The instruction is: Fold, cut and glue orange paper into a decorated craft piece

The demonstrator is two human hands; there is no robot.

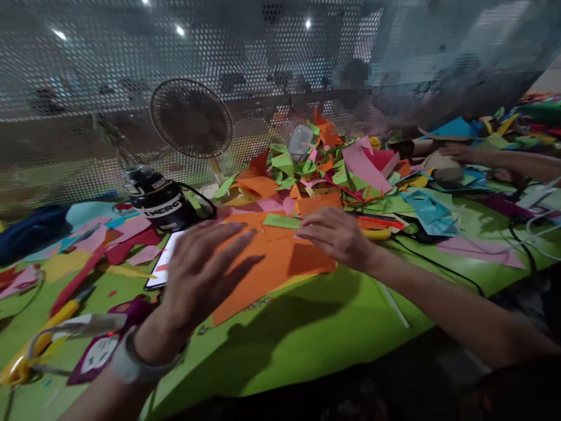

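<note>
My left hand (197, 275) hovers palm-down at the left of a large orange paper sheet (254, 269), fingers stretched out and holding nothing. Over the sheet's right side, my right hand (337, 237) has its fingers closed in a pinch. A tiny pale bit shows at those fingertips, too small to name. Beside them a light green paper strip (281, 221) lies flat on the orange sheet. Partly behind my left hand is a phone (163, 268) with a lit screen. A yellow handle (377, 234) lies just beyond my right wrist.
Cut paper (307, 166) is heaped at the back. A black bottle (160, 199) and a fan (191, 118) stand before a perforated screen. A yellow tool (48, 333) and purple packet (99, 351) lie at left. Another person's hand (467, 153) reaches in from the right, near white cords (532, 219).
</note>
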